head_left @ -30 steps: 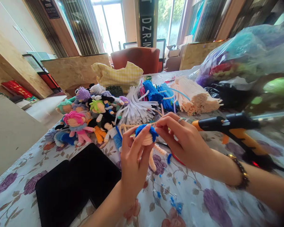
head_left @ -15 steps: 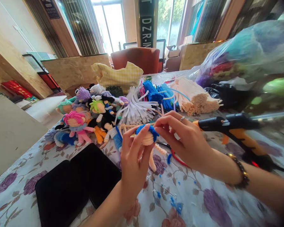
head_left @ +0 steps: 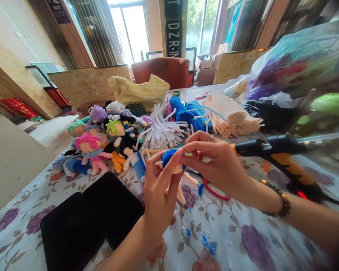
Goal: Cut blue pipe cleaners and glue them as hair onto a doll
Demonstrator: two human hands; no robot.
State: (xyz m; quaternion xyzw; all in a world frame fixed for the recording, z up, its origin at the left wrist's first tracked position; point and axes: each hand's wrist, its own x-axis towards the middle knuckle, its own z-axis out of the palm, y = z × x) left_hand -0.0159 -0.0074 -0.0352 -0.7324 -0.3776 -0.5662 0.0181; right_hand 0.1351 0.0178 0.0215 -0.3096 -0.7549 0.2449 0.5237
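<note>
Head view: blue-haired doll (head_left: 167, 158) above table (head_left: 234, 244), left hand (head_left: 159, 195) clamped round its head; right hand (head_left: 222, 162), thumb and forefinger pinched on its hair. Scissors (head_left: 210, 189) just below right hand; other dolls (head_left: 94, 146) heaped near table's left edge; glue gun (head_left: 290, 163) right of right hand

The left hand (head_left: 160, 188) holds a blue-haired doll (head_left: 167, 158), the right hand (head_left: 220, 162) pinching it. Right of this doll lie scissors (head_left: 214, 194) and, farther out, a glue gun (head_left: 293, 165); left, more dolls (head_left: 92, 148); behind, white stems (head_left: 161, 130).
</note>
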